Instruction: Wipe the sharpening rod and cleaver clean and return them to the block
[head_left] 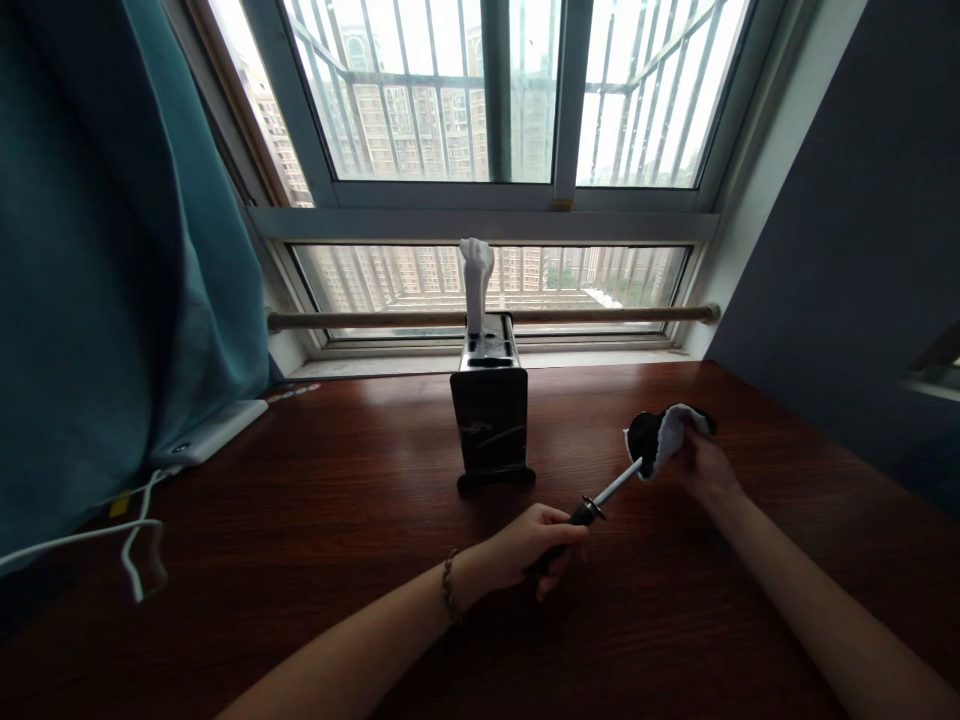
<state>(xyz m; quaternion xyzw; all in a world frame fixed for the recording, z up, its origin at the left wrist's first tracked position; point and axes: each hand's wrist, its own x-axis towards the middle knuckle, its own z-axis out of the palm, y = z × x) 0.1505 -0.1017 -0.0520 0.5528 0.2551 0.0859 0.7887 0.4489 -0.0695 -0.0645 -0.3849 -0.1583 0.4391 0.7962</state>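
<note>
While left hand (536, 550) grips its black handle, slim steel rod (619, 485), right hand (694, 460) pinching cloth (660, 437)

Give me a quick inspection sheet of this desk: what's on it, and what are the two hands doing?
Surface: dark wooden desk, glossy.
Things in hand: sharpening rod, its tip inside a black and white cloth.
Clutter: black knife block holding a white-handled item.
Hands: left hand grips the rod's handle; right hand holds the cloth.
Cables: white cable leading from a white power strip.
Surroundings: barred window, teal curtain.
</note>
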